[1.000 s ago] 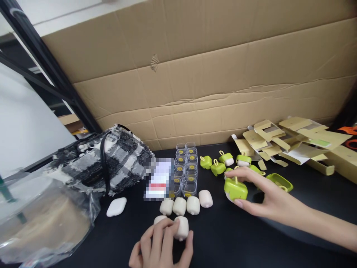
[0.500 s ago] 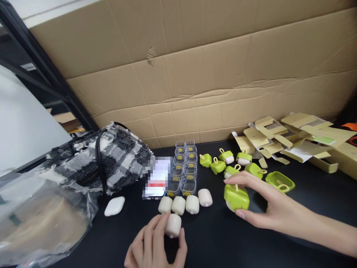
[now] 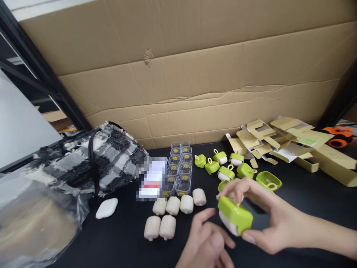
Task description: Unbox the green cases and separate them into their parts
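My right hand (image 3: 262,216) grips a small green-and-white case (image 3: 235,216), its thumb below and fingers on top near a yellow loop. The case is tilted, with its white part showing under the green cover. My left hand (image 3: 206,242) is just to the left of this case, empty, fingers apart. Left of that hand, two white rounded pieces (image 3: 167,227) stand side by side on the black table. Behind them is a row of several similar white pieces (image 3: 186,204). More green cases (image 3: 226,172) with yellow loops lie beyond my right hand, beside an open green cover (image 3: 269,180).
Clear plastic cups (image 3: 183,184) with yellow stickers stand in two columns behind the white pieces. A phone (image 3: 153,178), a white case (image 3: 107,208), a checkered bag (image 3: 117,160) and a plastic bag (image 3: 36,223) lie to the left. Flattened boxes (image 3: 290,139) are piled at the back right.
My left hand has let go of a white piece, now standing beside another, and moved right toward the case. My right hand has lifted and tilted the green-and-white case nearer to me.
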Tool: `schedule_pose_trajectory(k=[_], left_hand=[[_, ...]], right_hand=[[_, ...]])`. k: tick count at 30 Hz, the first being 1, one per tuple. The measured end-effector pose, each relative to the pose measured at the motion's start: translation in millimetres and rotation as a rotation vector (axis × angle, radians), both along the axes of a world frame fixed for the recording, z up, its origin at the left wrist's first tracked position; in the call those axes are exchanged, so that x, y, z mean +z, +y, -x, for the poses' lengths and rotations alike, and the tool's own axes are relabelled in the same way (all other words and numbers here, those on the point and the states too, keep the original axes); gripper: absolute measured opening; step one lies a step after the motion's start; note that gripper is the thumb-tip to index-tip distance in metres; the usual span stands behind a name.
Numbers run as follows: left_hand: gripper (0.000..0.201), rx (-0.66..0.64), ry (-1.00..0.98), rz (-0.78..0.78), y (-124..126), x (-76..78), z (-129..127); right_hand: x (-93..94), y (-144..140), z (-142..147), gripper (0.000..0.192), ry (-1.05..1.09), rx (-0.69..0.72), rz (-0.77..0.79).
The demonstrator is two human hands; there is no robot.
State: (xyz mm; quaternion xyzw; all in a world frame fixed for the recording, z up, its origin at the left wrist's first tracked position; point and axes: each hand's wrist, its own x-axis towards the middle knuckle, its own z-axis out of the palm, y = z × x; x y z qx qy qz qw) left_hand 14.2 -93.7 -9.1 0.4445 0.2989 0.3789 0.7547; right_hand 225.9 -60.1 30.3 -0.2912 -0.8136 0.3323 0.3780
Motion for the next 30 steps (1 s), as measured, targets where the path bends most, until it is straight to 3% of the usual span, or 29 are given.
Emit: schedule_pose_trajectory(k=[2,4,10,17,23,26,30], left_hand=[[0.061,-0.259,-0.183,0.206,13.5,6.0,-18.2],[0.056,-0.333,-0.179,0.206,25.1,13.5,-30.5],[0.081,-0.308,0.073,0.023,39.1,27.0,-39.7],[0.072,-0.328,0.205,-0.064,39.4,14.6,-29.0],[0.06,-0.356,0.415,-0.296,45.6,29.2,-18.2],[0.06,-0.377,0.415,-0.316,47.5,35.5,-18.3],[0.066,-0.393,0.269,-0.351,46.6,32.8,-19.7]], right_hand=[[-1.1,-5.3,1.9,0.048,0.035,0.049,0.036],[-0.4,-8.7,2.5,0.049,0.043,0.052,0.017],[16.0,-6.5,-4.8,0.064,-0.146,0.054,-0.064],[15.3,-9.4,-3.2,0.05,-0.273,0.018,-0.036],[11.1,-8.8,-1.1,0.05,-0.357,0.065,-0.224],[11.9,-8.0,-1.0,0.049,-0.375,0.096,-0.28],[15.8,-7.8,2.1,0.041,-0.404,0.144,-0.287]])
